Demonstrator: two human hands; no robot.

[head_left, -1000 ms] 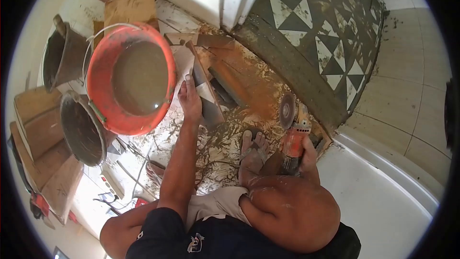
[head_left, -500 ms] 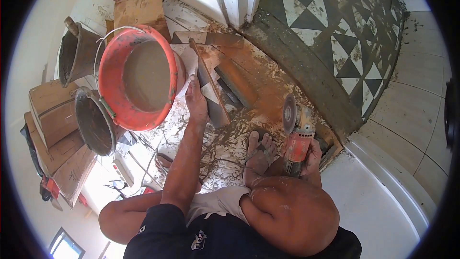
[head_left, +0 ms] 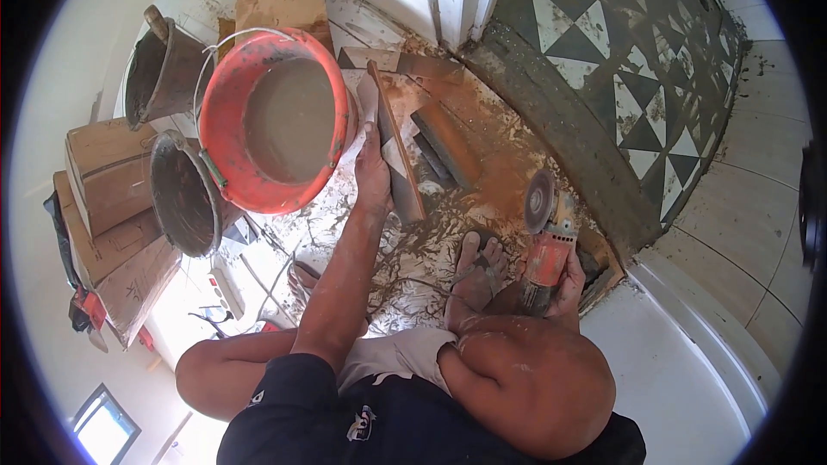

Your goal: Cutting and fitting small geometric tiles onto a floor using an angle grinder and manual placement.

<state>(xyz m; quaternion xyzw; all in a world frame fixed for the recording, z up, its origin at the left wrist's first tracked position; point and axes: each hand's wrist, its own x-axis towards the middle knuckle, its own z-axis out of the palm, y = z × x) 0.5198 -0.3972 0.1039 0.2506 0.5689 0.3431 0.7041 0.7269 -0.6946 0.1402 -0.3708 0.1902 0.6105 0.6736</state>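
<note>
My left hand (head_left: 372,174) is closed on a floor tile (head_left: 394,151), held up on edge beside the bucket so that its brown side edge and part of its patterned face show. In my right hand (head_left: 568,286) is an angle grinder (head_left: 547,260) with a red body, its round disc (head_left: 540,201) pointing away from me. The disc is apart from the tile. Cut tile pieces (head_left: 448,145), coated in orange dust, lie on the floor between the tile and the grinder. A red bucket (head_left: 231,103) of murky water stands just left of the tile.
Two dark buckets (head_left: 188,198) (head_left: 168,77) and cardboard boxes (head_left: 112,174) stand at the left. A power strip (head_left: 226,293) and a cable lie near my foot. Beyond the doorway, patterned tiles (head_left: 573,26) are smeared with grey cement. A white door frame (head_left: 452,0) rises at the far side.
The whole view has shifted, so the bucket, tile and floor appear farther right and mostly a little higher. Both hands keep their hold on the tile and the grinder.
</note>
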